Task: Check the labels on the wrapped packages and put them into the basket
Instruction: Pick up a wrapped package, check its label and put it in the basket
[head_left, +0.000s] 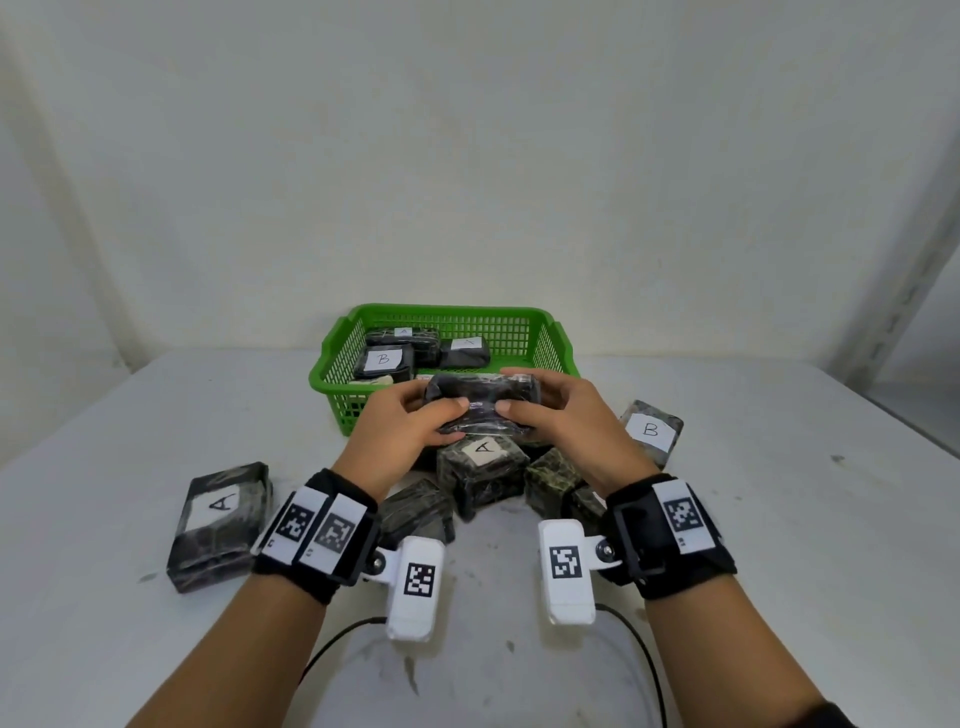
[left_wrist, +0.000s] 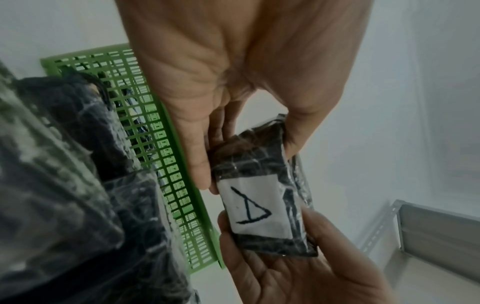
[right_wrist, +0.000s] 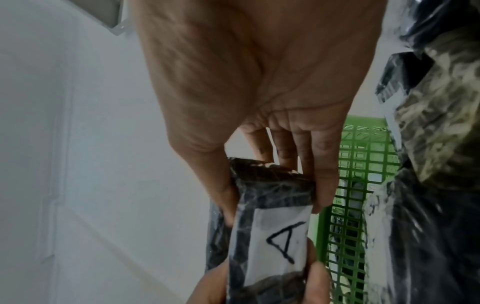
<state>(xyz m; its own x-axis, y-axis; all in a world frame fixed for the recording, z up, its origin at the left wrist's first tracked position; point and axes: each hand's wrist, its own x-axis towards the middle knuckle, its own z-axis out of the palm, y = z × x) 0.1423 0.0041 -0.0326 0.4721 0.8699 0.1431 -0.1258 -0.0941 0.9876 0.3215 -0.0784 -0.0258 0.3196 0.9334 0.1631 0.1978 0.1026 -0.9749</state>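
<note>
Both hands hold one dark, plastic-wrapped package just above the near rim of the green basket. My left hand grips its left end, and my right hand grips its right end. Its white label faces down, away from the head view. Both wrist views show that label marked "A", with fingers and thumb pinching the package. The basket holds several wrapped packages, among them one labelled "B".
More wrapped packages lie on the white table: an "A" package at the left, an "A" package under my hands, a "B" package at the right, and unlabelled ones near my wrists. A wall stands behind the basket.
</note>
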